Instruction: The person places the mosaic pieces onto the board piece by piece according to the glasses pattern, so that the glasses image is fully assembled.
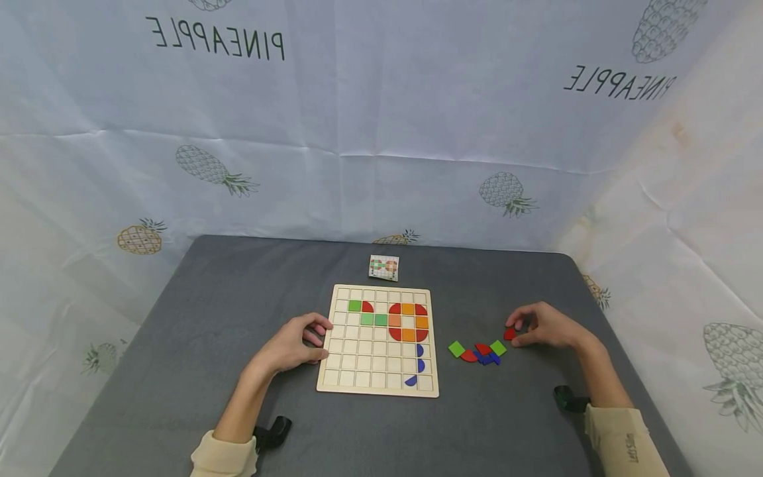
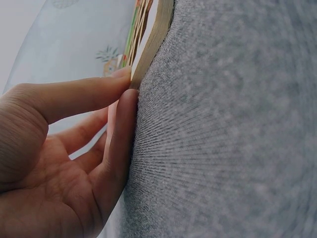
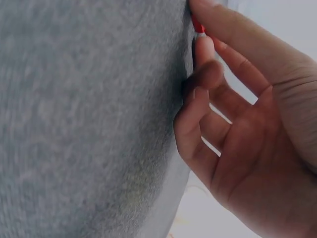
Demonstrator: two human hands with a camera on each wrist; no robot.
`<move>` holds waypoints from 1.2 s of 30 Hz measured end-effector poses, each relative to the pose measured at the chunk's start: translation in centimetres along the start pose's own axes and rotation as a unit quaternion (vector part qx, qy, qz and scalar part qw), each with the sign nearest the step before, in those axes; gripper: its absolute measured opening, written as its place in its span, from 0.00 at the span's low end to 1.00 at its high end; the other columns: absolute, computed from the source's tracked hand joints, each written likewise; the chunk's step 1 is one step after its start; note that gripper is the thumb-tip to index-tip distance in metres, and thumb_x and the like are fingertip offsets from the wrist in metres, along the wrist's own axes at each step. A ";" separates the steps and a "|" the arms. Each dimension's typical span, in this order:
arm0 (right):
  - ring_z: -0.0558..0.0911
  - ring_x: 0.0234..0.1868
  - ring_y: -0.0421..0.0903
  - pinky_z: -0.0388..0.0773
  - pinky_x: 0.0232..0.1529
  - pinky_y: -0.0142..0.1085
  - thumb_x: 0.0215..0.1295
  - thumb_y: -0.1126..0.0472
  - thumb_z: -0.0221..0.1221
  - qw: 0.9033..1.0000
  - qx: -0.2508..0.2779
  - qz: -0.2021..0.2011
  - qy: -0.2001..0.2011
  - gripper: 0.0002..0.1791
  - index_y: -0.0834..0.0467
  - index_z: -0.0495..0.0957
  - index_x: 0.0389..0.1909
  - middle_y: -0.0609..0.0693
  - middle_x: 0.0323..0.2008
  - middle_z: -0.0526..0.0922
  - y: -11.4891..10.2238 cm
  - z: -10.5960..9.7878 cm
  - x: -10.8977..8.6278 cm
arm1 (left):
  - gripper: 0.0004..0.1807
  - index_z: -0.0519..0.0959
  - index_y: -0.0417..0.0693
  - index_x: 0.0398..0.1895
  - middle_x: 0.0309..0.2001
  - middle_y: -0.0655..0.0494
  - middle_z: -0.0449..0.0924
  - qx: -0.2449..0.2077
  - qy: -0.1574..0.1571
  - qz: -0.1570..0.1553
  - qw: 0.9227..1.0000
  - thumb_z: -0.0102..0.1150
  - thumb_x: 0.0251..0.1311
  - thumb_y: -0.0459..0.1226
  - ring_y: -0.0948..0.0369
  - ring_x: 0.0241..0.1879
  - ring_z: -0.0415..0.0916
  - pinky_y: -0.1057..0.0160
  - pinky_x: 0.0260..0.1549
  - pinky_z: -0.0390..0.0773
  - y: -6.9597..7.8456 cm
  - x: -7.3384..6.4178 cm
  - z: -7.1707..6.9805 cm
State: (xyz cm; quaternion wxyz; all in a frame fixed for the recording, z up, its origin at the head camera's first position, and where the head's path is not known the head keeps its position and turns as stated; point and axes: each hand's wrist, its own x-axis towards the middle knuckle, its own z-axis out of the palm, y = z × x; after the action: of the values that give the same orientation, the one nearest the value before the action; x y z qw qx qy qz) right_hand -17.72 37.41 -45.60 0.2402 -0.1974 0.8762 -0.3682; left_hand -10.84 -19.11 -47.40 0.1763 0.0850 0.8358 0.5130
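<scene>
Board [image 1: 378, 346] layout shows only from head.

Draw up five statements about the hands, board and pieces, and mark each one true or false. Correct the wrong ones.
1. The left hand touches the left edge of the board. True.
2. The right hand holds a green piece. False: the right hand has a red piece at its fingertips.
3. Three blue pieces lie on the board. True.
4. The patterned card lies on the board. False: it lies on the table, beyond the far edge.
5. Two loose green squares lie right of the board. True.
</scene>
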 end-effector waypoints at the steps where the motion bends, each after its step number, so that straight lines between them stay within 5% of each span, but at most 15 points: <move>1: 0.70 0.25 0.36 0.70 0.26 0.33 0.65 0.63 0.75 1.000 -0.002 -0.002 0.000 0.16 0.64 0.86 0.51 0.56 0.42 0.80 0.1 0.0 0.0 | 0.27 0.80 0.37 0.60 0.50 0.41 0.78 0.000 0.000 -0.001 1.000 0.77 0.57 0.25 0.55 0.44 0.80 0.60 0.32 0.84 0.0 0.0 0.0; 11: 0.74 0.26 0.34 0.73 0.27 0.32 0.67 0.60 0.75 1.000 -0.027 0.000 0.005 0.14 0.60 0.87 0.49 0.52 0.41 0.84 0.7 -0.1 -0.1 | 0.26 0.80 0.37 0.60 0.50 0.42 0.78 0.007 0.000 -0.003 1.000 0.77 0.57 0.26 0.55 0.45 0.80 0.61 0.33 0.84 0.0 0.1 0.0; 19: 0.73 0.24 0.35 0.72 0.26 0.32 0.68 0.59 0.74 0.997 -0.046 -0.040 0.046 0.13 0.57 0.87 0.50 0.49 0.38 0.85 0.1 0.5 -0.2 | 0.26 0.81 0.37 0.59 0.49 0.42 0.79 0.002 0.000 -0.002 1.000 0.77 0.57 0.25 0.55 0.45 0.81 0.60 0.33 0.84 0.0 0.0 0.0; 25: 0.79 0.25 0.40 0.74 0.28 0.33 0.69 0.57 0.74 0.996 -0.029 -0.048 0.069 0.13 0.55 0.87 0.51 0.50 0.33 0.88 -1.7 1.2 0.7 | 0.26 0.81 0.37 0.59 0.49 0.42 0.79 0.004 0.000 -0.002 1.000 0.77 0.57 0.25 0.55 0.45 0.81 0.60 0.33 0.84 0.0 0.0 0.0; 36: 0.82 0.25 0.48 0.81 0.32 0.31 0.68 0.58 0.75 0.995 -0.018 -0.089 0.047 0.14 0.56 0.86 0.51 0.51 0.40 0.91 -5.6 3.4 4.1 | 0.26 0.81 0.38 0.59 0.49 0.42 0.78 0.009 -0.001 0.000 1.000 0.77 0.57 0.26 0.55 0.45 0.80 0.60 0.33 0.84 -0.2 0.0 0.1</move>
State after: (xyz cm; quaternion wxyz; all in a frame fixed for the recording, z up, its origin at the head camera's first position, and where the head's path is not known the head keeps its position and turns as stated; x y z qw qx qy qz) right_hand -18.16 29.77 -44.66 0.1615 -0.2614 0.8720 -0.3809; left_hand -10.79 -19.15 -47.58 0.1761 0.0874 0.8403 0.5052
